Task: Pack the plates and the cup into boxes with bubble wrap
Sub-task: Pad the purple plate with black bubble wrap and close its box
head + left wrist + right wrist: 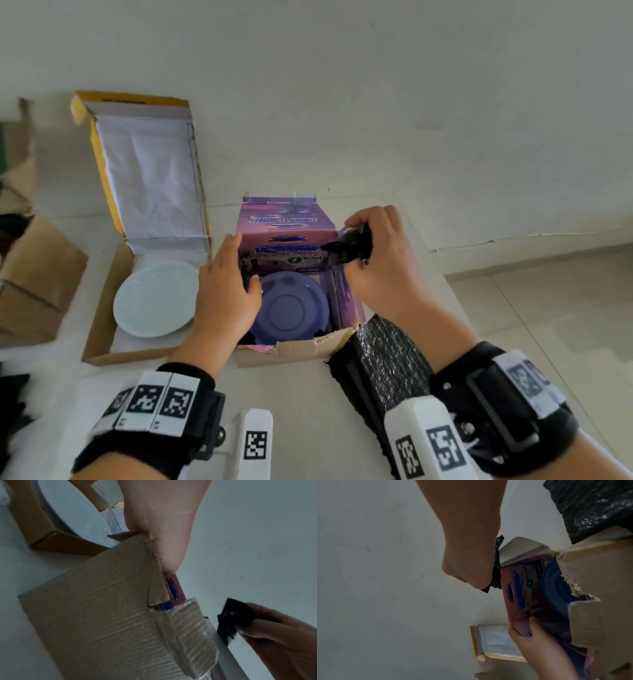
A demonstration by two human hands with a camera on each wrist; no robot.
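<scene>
A purple plate [291,310] lies face up inside the purple printed box [286,236] at the table's middle. My left hand [226,284] grips the box's left wall, thumb inside near the plate. My right hand [380,253] pinches a crumpled piece of black bubble wrap [352,245] above the box's right wall; the right wrist view shows the black bubble wrap [496,566] held beside the box [517,588]. A white plate [156,298] sits in the open flat cardboard box [102,329] to the left. No cup is in view.
A roll of black bubble wrap [383,356] lies on the table just right of the purple box's near corner. Brown cardboard boxes [34,274] stand at the far left. The flat box's lid [147,178] leans up against the wall. The table's right edge drops to a tiled floor [548,308].
</scene>
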